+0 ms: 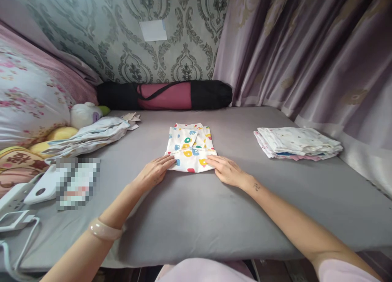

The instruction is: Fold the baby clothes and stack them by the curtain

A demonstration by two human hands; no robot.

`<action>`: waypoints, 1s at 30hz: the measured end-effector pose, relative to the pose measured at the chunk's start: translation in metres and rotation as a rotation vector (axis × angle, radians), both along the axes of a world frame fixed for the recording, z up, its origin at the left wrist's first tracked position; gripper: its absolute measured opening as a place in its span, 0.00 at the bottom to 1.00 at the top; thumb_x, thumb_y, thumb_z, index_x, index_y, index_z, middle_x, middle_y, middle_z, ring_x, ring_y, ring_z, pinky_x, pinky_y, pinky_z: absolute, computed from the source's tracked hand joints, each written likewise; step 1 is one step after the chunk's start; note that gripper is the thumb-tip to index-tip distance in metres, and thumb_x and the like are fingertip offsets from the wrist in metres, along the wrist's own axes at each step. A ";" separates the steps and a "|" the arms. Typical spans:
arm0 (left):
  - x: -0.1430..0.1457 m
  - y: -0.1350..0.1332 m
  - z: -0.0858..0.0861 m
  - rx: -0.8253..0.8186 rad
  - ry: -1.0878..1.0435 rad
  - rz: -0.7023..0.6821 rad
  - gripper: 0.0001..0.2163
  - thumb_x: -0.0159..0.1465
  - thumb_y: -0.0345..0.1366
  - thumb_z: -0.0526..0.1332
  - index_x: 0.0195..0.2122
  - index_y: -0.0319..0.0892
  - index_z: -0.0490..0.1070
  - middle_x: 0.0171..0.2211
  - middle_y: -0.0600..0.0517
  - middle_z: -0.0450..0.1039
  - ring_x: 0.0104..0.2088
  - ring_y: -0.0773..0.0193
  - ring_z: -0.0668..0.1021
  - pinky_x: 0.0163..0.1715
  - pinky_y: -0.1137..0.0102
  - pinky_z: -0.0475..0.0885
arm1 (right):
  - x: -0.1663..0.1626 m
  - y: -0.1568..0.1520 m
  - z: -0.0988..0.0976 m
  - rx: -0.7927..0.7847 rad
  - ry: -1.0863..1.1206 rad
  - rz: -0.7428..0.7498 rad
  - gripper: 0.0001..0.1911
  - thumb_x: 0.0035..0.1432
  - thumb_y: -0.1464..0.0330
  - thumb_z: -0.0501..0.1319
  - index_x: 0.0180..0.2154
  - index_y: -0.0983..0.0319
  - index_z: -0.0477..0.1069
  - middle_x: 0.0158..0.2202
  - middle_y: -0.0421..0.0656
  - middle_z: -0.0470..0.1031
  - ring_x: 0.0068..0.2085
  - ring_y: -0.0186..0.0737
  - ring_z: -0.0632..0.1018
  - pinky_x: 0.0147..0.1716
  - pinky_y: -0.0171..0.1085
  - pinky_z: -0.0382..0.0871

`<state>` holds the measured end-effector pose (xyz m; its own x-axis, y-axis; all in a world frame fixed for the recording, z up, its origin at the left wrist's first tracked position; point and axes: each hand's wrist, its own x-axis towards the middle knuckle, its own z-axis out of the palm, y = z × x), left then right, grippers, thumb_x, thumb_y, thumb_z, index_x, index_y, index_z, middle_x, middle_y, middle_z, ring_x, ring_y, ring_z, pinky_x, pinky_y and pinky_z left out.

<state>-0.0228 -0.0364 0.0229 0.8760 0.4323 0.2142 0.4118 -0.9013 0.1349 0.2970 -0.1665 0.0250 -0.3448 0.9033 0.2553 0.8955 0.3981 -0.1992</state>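
A small white garment (190, 151) with a red, yellow, blue and green print lies on the grey sheet before me, folded into a compact shape. Its near part is turned up over the rest, leaving a crosswise fold edge. My left hand (156, 171) rests at its near left corner, fingers stretched out and lying flat on the cloth. At the near right corner my right hand (228, 170) lies the same way, fingertips on the fabric. Both thumbs are partly out of sight at the garment's sides.
A stack of folded clothes (298, 143) sits to the right, near the curtain (275, 45). Loose clothes (94, 135) lie left beside plush toys (84, 114). A black and maroon long bag (165, 96) stretches along the wall. A power strip (15, 198) and white cable occupy the near left.
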 end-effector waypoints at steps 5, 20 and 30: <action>-0.003 0.000 0.014 -0.030 -0.033 -0.018 0.23 0.67 0.28 0.46 0.61 0.45 0.65 0.60 0.46 0.68 0.61 0.57 0.69 0.60 0.58 0.66 | 0.006 0.003 0.012 0.022 0.057 -0.006 0.29 0.61 0.81 0.46 0.59 0.60 0.69 0.58 0.47 0.72 0.59 0.46 0.71 0.59 0.50 0.67; -0.053 -0.102 0.065 -0.288 -0.053 -0.025 0.24 0.66 0.31 0.50 0.62 0.59 0.64 0.55 0.55 0.73 0.55 0.59 0.75 0.58 0.61 0.70 | -0.016 -0.097 0.085 -0.180 0.119 0.181 0.28 0.62 0.80 0.50 0.58 0.52 0.68 0.54 0.39 0.76 0.53 0.41 0.77 0.55 0.41 0.72; -0.007 -0.051 0.072 -0.801 -0.644 0.412 0.15 0.60 0.48 0.64 0.35 0.39 0.76 0.28 0.51 0.76 0.29 0.64 0.76 0.26 0.75 0.69 | 0.002 -0.009 0.086 -0.340 0.669 -0.112 0.11 0.63 0.65 0.57 0.42 0.59 0.76 0.41 0.41 0.81 0.40 0.40 0.80 0.36 0.33 0.74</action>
